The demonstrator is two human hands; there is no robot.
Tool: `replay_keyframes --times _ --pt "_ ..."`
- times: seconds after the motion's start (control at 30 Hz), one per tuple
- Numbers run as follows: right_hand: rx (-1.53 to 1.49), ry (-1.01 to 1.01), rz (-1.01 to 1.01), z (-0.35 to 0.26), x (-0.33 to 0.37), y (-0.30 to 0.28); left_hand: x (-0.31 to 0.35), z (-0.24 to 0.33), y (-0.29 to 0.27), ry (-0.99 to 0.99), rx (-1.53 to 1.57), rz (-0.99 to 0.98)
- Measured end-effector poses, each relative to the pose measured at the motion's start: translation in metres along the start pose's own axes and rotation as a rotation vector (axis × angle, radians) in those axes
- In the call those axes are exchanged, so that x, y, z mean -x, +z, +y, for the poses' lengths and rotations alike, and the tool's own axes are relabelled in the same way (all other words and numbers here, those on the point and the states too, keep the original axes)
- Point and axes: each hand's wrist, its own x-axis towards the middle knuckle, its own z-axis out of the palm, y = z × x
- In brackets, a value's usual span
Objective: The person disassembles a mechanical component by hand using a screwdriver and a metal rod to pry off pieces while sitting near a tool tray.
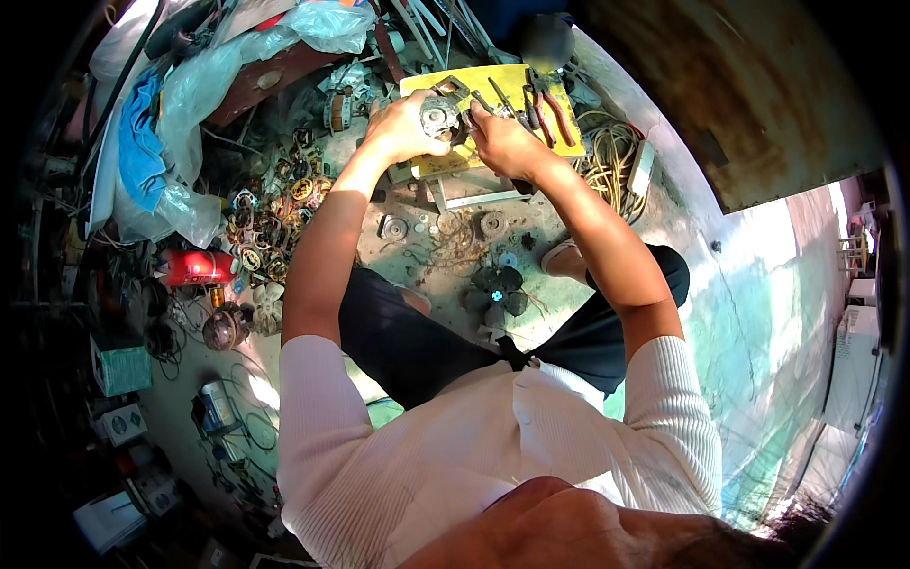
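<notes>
Over a yellow board (431, 165) on a low stand, my left hand (403, 130) is wrapped around a round metal motor part (438, 118). My right hand (509, 144) is closed at the right side of that part, its fingertips close to the metal. What the right fingers grip is hidden; a dark end shows below the palm, and I cannot tell if it belongs to a tool. Pliers with red handles (561, 118) lie on the board to the right, beside other dark-handled tools.
Left of my knees spreads a pile of copper coils and motor parts (289, 190), with a red cylinder (197, 268) near it. A coiled cable (609, 166) lies right of the board. Dark fan blades (496, 289) rest on the floor between my legs. A wooden panel (739, 85) overhangs the right.
</notes>
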Motion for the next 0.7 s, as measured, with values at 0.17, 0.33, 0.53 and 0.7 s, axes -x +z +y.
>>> replay_keyframes --times 0.17,0.33,0.53,0.7 --pt "0.019 0.170 0.054 0.007 0.008 0.043 -0.005 -0.028 0.024 0.127 -0.095 -0.075" --pt "-0.045 0.226 0.006 0.013 0.018 0.055 -0.011 -0.044 0.042 0.258 -0.025 -0.109" --pt "-0.006 0.138 0.190 0.017 0.033 0.084 -0.015 -0.030 0.047 0.232 -0.298 -0.116" --pt "0.016 0.009 0.408 0.023 0.038 0.103 -0.011 -0.016 0.039 0.220 -0.352 -0.134"
